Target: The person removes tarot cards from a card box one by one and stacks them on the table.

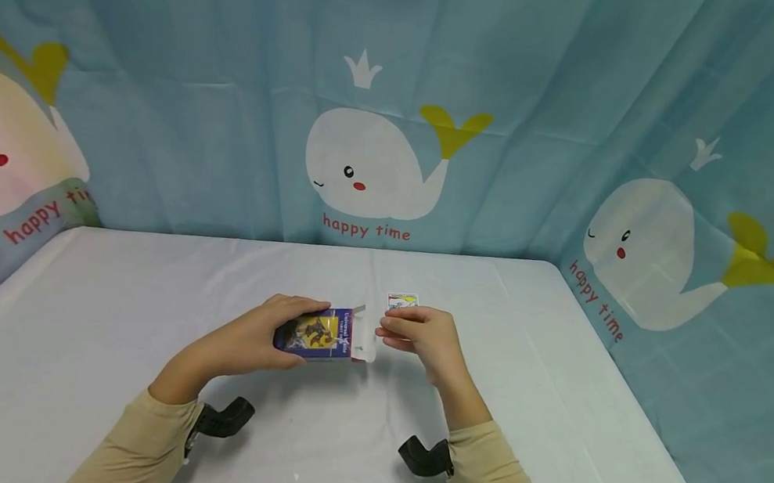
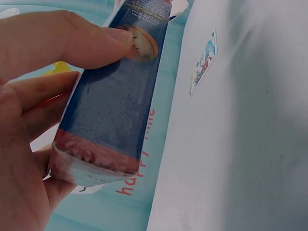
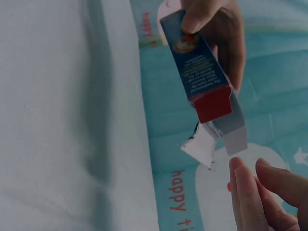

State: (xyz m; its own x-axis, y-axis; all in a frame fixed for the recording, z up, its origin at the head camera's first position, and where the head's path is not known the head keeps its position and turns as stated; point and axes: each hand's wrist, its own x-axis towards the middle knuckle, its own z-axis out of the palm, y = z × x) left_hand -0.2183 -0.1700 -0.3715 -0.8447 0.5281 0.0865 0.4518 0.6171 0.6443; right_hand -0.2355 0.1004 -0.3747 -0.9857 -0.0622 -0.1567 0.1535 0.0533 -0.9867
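A blue card box [image 1: 315,332] with a yellow picture is held up in my left hand [image 1: 256,338], thumb on its near narrow side and fingers behind. White flaps [image 1: 364,337] stick out from its right end. In the left wrist view the thumb presses the blue side of the box [image 2: 113,101]. Just right of the flaps is my right hand [image 1: 428,340]; in the right wrist view its fingers [image 3: 248,192] are nearly straight, with nothing visible between them and the thumb. A small printed card [image 1: 402,300] lies on the table beyond the right hand, partly covered by it.
The white-covered table [image 1: 556,385] reaches back to a light blue curtain [image 1: 242,140] printed with whales, which also runs along the right side. Black wrist mounts [image 1: 227,417] stick out inward from both sleeves, low above the tabletop.
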